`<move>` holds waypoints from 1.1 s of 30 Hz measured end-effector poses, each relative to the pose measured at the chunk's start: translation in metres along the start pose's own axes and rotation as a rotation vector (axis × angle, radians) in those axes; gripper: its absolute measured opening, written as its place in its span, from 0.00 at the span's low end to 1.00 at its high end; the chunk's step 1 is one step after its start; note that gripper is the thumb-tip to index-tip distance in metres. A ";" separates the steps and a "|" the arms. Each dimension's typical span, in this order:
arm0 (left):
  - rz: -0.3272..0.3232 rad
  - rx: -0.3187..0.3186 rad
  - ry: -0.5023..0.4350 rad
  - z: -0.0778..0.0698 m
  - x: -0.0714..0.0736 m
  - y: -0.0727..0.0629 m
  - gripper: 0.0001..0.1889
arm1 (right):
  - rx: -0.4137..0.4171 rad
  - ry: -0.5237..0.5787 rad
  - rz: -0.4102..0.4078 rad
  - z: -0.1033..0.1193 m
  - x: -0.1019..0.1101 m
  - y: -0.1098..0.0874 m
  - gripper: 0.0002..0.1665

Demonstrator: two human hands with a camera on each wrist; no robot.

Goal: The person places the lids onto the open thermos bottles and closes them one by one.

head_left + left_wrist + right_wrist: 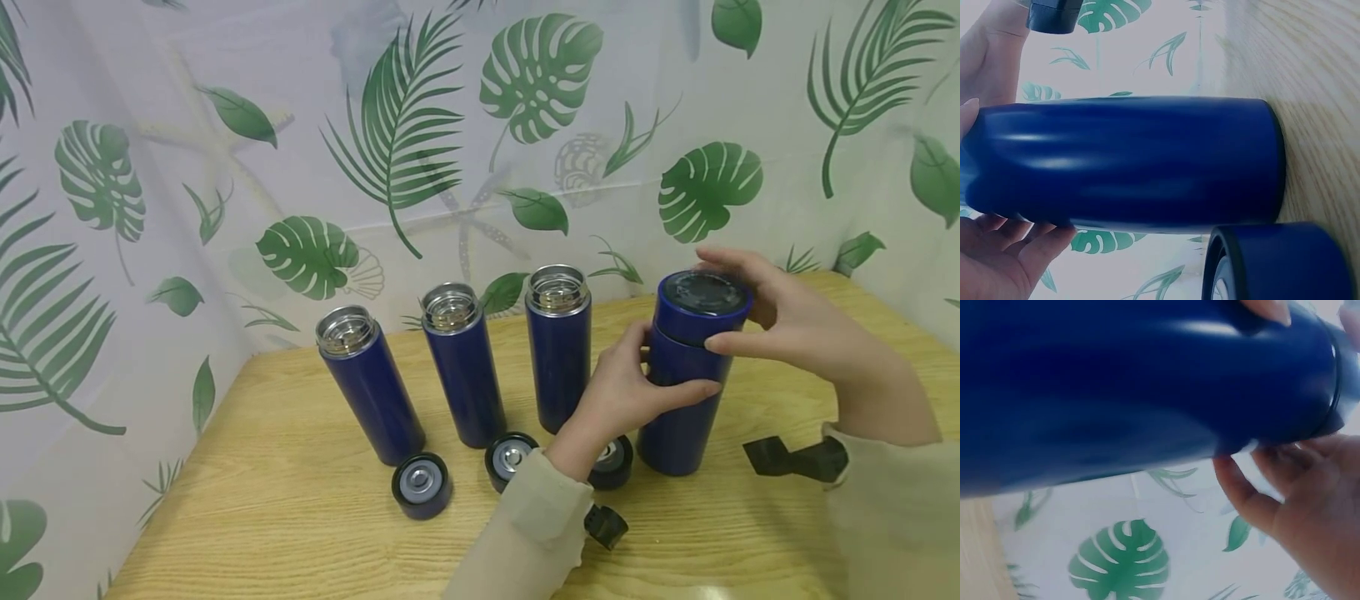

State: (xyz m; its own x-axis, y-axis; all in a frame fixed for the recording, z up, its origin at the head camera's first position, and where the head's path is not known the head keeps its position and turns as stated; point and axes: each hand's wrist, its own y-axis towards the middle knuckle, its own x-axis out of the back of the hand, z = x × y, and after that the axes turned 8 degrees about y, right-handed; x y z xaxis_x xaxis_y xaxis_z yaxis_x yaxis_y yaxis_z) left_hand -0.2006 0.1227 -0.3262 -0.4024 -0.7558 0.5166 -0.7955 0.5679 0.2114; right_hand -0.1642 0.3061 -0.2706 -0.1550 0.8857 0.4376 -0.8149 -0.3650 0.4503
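A dark blue thermos bottle [682, 417] stands upright on the table at the right, its lid [707, 293] on top with a dark, glossy upper face. My left hand [626, 383] grips the body below the lid, thumb across the front and fingers round the far side. Higher up, my right hand [780, 321] holds the lid, its thumb at the seam between lid and body. In the left wrist view the bottle [1147, 162] lies sideways across the picture, with the left fingers [1041, 250] along it. The right wrist view shows the right fingers [1241, 494] partly hidden behind the bottle.
Three lidless blue bottles [371, 392] [467, 375] [558, 358] stand left of the held one, steel necks showing. Before them lie three upturned lids [422, 486] [510, 457] [613, 462], the last partly behind the left wrist. A leaf-patterned cloth [450, 125] hangs behind the wooden table [300, 517].
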 end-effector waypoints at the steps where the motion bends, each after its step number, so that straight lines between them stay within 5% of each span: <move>1: 0.000 -0.001 -0.001 0.000 0.000 0.000 0.31 | 0.019 0.040 0.027 -0.001 0.001 0.000 0.46; 7: -0.012 -0.015 0.003 0.000 0.000 0.000 0.30 | 0.042 0.138 0.071 -0.006 0.004 0.001 0.42; 18: -0.026 -0.028 0.012 -0.003 -0.002 -0.002 0.30 | -0.173 -0.097 -0.095 0.003 -0.004 0.001 0.40; 26: -0.032 -0.041 0.025 -0.003 -0.002 -0.001 0.30 | -0.268 -0.199 -0.141 0.012 -0.008 0.003 0.40; 30: -0.027 -0.047 0.029 -0.002 -0.001 0.000 0.30 | -0.219 -0.154 -0.113 0.008 -0.004 0.002 0.41; 33: -0.022 -0.049 0.029 -0.001 -0.001 0.000 0.29 | -0.091 0.018 -0.023 -0.001 0.000 0.001 0.42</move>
State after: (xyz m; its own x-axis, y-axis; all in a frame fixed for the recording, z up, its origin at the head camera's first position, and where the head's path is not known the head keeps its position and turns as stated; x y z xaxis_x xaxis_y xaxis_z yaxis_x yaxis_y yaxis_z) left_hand -0.1995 0.1240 -0.3260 -0.3712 -0.7591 0.5347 -0.7807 0.5669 0.2629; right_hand -0.1657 0.3054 -0.2706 -0.1450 0.8987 0.4140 -0.8653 -0.3181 0.3874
